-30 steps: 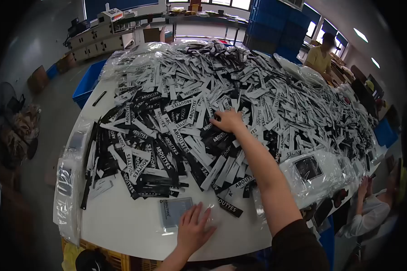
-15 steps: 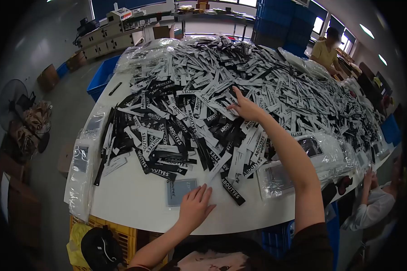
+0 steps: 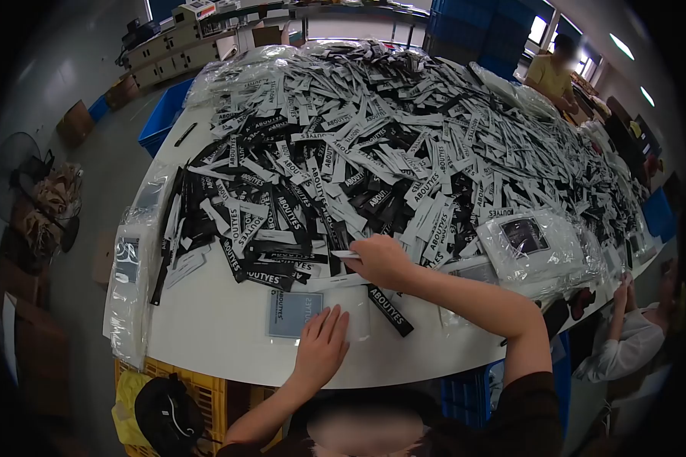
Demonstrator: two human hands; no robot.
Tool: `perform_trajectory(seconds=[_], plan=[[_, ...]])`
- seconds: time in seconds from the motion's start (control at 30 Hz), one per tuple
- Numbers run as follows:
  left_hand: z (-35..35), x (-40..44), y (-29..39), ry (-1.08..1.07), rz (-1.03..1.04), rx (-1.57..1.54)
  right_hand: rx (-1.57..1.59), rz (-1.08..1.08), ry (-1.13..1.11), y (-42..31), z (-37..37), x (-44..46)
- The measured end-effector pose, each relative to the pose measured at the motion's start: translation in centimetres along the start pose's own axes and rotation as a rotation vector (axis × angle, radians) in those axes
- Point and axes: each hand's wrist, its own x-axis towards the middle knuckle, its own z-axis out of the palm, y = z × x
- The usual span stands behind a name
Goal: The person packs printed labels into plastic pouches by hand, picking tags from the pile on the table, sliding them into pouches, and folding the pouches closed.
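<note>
My left hand (image 3: 322, 346) lies flat on the right part of a clear bag with a grey-blue printed panel (image 3: 286, 314), near the front edge of the white table (image 3: 198, 335). Just above it, my right hand (image 3: 379, 261) is closed on a thin white strip (image 3: 346, 254) that points left. Beyond both hands spreads a large heap of black and white strips (image 3: 404, 137) lettered ABOUTYES. One black strip (image 3: 389, 310) lies apart, right of the bag and below my right hand.
Clear plastic packets line the left edge (image 3: 127, 293) and the right front (image 3: 537, 244). A black pen (image 3: 185, 135) lies at the back left. A blue bin (image 3: 162, 120) stands behind it. One person (image 3: 552, 76) is at the back right, another (image 3: 625, 343) at the right.
My right hand has come back from the heap towards the bag and now holds a white strip. My left hand has stayed on the bag with little movement.
</note>
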Motion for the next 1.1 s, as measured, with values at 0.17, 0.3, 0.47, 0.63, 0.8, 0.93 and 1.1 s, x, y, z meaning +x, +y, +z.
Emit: perform_trajectory(seconds=[0.17, 0.3, 0.47, 0.63, 0.8, 0.93, 1.1], plan=[[0.2, -0.5, -0.2, 0.023, -0.069, -0.102, 0.044, 0.207, -0.028, -0.1, 1.8, 3.4], [0.7, -1.2, -0.7, 0.194, -0.287, -0.339, 0.308, 0.221, 0.125, 0.8, -0.6, 4.0], [-0.6, 0.0, -0.8, 0.187, -0.216, -0.381, 0.698, 0.211, 0.3, -3.0, -6.9, -2.2], [-0.6, 0.0, -1.0, 0.152, -0.189, -0.408, 0.614, 0.238, 0.763, -3.3, 0.0, -12.7], [-1.9, -0.3, -0.6, 0.136, -0.505, -0.626, 0.989, 0.475, 1.07, -4.4, 5.2, -18.6], [-4.1, 0.3, 1.5, 0.409, -0.393, -0.511, 1.046, 0.635, 0.856, -3.6, 7.0, -19.2], [-1.7, -0.6, 3.9, 0.18, -0.131, -0.437, 1.141, 0.676, 0.661, -4.9, 5.4, -18.9]])
